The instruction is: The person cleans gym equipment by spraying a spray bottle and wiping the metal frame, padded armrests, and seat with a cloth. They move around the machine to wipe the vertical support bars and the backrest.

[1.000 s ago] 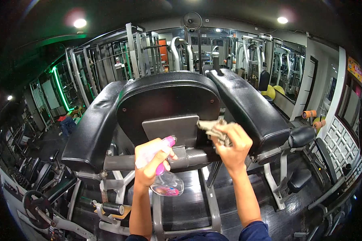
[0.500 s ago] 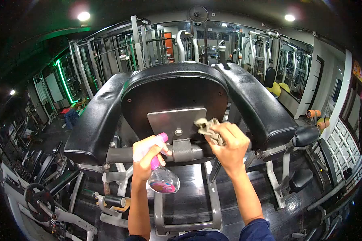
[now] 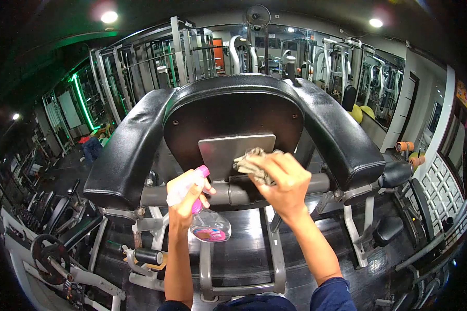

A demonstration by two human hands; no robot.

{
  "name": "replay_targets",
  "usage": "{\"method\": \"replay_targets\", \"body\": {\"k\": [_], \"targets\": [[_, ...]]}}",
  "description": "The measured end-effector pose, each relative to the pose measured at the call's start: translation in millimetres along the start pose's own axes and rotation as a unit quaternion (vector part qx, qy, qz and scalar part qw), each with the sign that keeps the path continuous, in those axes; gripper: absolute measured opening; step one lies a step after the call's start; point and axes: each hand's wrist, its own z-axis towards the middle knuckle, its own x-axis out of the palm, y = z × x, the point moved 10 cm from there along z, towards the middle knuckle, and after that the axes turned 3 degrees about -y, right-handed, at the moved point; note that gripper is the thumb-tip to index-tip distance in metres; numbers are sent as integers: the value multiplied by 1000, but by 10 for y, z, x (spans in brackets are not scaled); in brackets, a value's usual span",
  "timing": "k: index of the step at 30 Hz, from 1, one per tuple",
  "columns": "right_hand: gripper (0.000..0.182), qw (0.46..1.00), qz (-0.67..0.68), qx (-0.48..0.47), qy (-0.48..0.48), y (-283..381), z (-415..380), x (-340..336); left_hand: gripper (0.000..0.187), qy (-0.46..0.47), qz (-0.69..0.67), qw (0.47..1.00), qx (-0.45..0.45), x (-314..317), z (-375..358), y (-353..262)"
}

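My left hand [image 3: 184, 196] is wrapped round the neck of a clear spray bottle [image 3: 211, 226] with a pink nozzle and a pink label. In my right hand [image 3: 285, 184] is a crumpled greyish-beige cloth [image 3: 251, 165], bunched between the fingers. The cloth overlaps the right part of a grey metal plate [image 3: 218, 153] on the back of a black padded backrest [image 3: 233, 111]. Below the plate runs a grey crossbar [image 3: 163, 196], partly hidden by both hands. Black padded arms flank the backrest, one on the left [image 3: 127, 142] and one on the right [image 3: 342, 137].
Grey frame tubes [image 3: 276, 251] stand on the dark floor below. At left is a machine with a black weight plate [image 3: 51, 259]; at right, a black pad [image 3: 388, 231] and orange rollers [image 3: 403, 146]. Cable machines and a wall fan [image 3: 258, 17] are at the back.
My right hand and the cloth have moved left over the metal plate, now covering the bolt area. The backrest sits slightly further right in view. My left hand still holds the bottle.
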Motion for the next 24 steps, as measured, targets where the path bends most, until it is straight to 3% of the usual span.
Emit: {"method": "replay_targets", "body": {"k": [4, 8, 13, 16, 22, 24], "targets": [[40, 1000, -16, -9, 14, -42, -123, 53, 24, -17, 63, 998, -9, -164, -54, -102], [41, 998, -7, -23, -65, -40, 120, -139, 25, -37, 98, 994, -26, -326, -80, -95], [41, 994, 36, -23, -98, 144, 235, -54, 24, -71, 88, 993, -37, -373, -76, -76], [43, 1000, 24, -18, -9, 309, 153, 214, 25, -59, 72, 995, -43, -425, -80, -14], [41, 996, -26, -68, 60, 430, 289, 277, 26, -65, 45, 996, -42, -478, -146, 16], [42, 997, 0, -81, 5, 402, 464, 138, 26, -68, 32, 997, -34, -490, -189, 28]]}}
